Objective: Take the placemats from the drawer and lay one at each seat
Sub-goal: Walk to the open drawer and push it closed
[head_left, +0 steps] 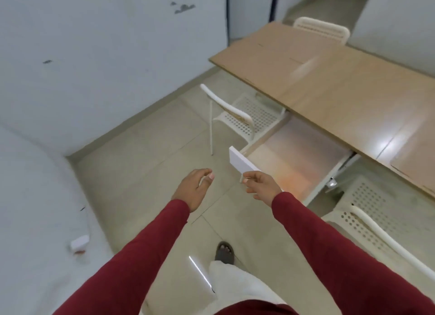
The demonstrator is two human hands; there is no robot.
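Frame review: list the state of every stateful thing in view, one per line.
White-fronted table drawer: pulled open.
Translucent placemat in drawer: lying flat.
Placemat on wooden table: laid flat.
Left hand: open, empty.
Right hand: curled at drawer front.

There is one view only, from a wide-angle camera worn on the person's head. It looks forward and steeply down, so the floor [150, 149] fills the middle and the person's own foot [224, 252] shows near the bottom edge. Both red sleeves run up from the lower corners, and the hands, left [195, 188] and right [260, 184], sit close to the lens near the centre. The view tilts: the tabletop [329, 79] slants across the upper right, farther off, with the open drawer [296, 159] below its near edge. The white wall [94, 55] bends at the left from the wide lens.
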